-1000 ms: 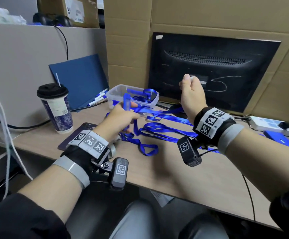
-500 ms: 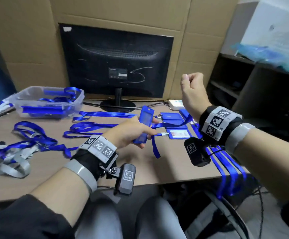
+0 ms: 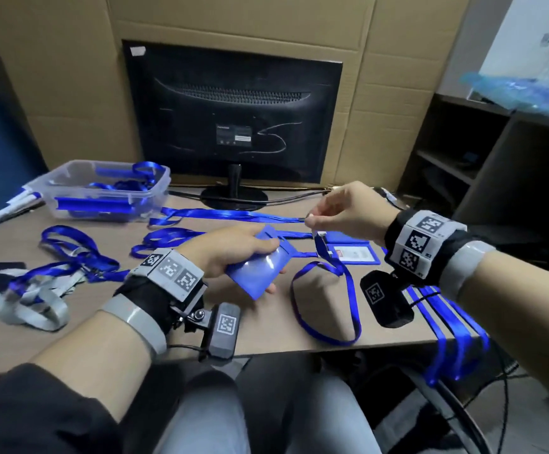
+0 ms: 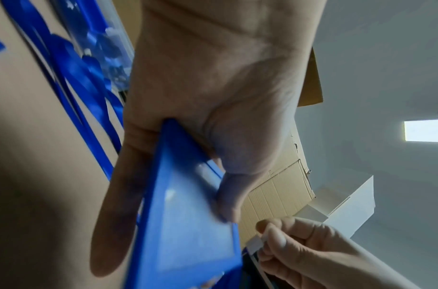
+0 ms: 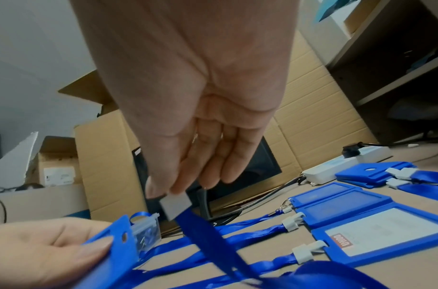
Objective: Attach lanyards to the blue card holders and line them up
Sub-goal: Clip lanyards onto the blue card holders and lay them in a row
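Note:
My left hand (image 3: 261, 258) grips a blue card holder (image 3: 253, 273) above the desk, thumb on top and fingers underneath; it appears again in the left wrist view as the card holder (image 4: 188, 224). My right hand (image 3: 312, 221) pinches the white clip (image 3: 321, 236) of a blue lanyard (image 3: 332, 283) just right of the holder's slotted end. The strap hangs from the clip and loops on the desk. In the right wrist view the clip (image 5: 175, 205) sits between thumb and fingertips, a little apart from the card holder (image 5: 116, 246).
Finished card holders (image 3: 351, 253) with lanyards lie at the right, straps (image 3: 453, 339) hanging over the desk edge. A clear box (image 3: 70, 204) of lanyards stands back left. Loose blue lanyards (image 3: 76, 250) and grey ones (image 3: 24, 303) lie left. A monitor (image 3: 233, 119) stands behind.
The head view has swung right. My right hand has come down from a raised position to beside the holder, clip in its fingers. My left hand has tilted the holder flatter.

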Demonstrator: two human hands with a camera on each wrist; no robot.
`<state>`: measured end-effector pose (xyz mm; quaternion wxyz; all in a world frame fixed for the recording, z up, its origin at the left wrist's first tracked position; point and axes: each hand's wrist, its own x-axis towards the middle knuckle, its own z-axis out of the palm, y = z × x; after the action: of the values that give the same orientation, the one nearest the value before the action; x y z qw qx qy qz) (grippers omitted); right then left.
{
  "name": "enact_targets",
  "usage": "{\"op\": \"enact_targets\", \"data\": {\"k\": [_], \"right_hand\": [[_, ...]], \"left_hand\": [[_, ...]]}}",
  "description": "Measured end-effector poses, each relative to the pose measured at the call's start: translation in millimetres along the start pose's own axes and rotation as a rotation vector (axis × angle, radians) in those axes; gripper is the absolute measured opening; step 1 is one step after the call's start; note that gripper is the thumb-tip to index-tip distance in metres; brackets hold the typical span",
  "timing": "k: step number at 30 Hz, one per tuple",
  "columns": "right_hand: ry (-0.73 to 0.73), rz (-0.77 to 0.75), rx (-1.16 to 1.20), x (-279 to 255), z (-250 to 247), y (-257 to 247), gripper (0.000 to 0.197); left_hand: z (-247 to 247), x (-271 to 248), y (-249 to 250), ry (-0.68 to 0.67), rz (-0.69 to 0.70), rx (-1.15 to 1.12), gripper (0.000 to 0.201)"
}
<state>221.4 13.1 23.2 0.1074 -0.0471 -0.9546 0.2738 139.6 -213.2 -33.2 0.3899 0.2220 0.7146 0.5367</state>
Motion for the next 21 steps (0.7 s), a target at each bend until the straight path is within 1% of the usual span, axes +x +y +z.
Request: {"op": "enact_targets", "data": {"k": [3, 5, 7, 10, 13, 17, 19, 21], "right_hand": [[-0.131, -0.026, -0.028, 6, 13, -3, 0.012], [-0.188, -0.017, -0.040, 11, 21, -5, 0.014], [-0.214, -0.023, -0.051, 16, 27, -7, 0.014], [-0.254, -0.021, 0.041, 17, 34, -14, 0.007], [-0.254, -0.037, 0.137, 15, 39, -18, 0.005], [-0.239, -0.010, 0.216, 17, 44, -16, 0.003], [-0.246, -0.005, 0.255, 18, 46, -15, 0.004], [-0.258, -0.013, 0.285, 18, 48, -15, 0.005]], "left_hand": [[-13, -3, -3, 0.023, 0.023, 0.142, 0.019], [-18, -3, -3, 0.053, 0.026, 0.189, 0.020], [-21, -2, -4, 0.102, 0.028, 0.224, 0.019], [-25, -1, -8, 0.118, 0.020, 0.256, 0.018], [-26, 1, -10, 0.111, 0.028, 0.254, 0.023], [-24, 0, -9, 0.133, 0.044, 0.249, 0.027], [-22, -3, -8, 0.138, 0.056, 0.253, 0.024], [-21, -6, -6, 0.115, 0.057, 0.250, 0.018]]}}
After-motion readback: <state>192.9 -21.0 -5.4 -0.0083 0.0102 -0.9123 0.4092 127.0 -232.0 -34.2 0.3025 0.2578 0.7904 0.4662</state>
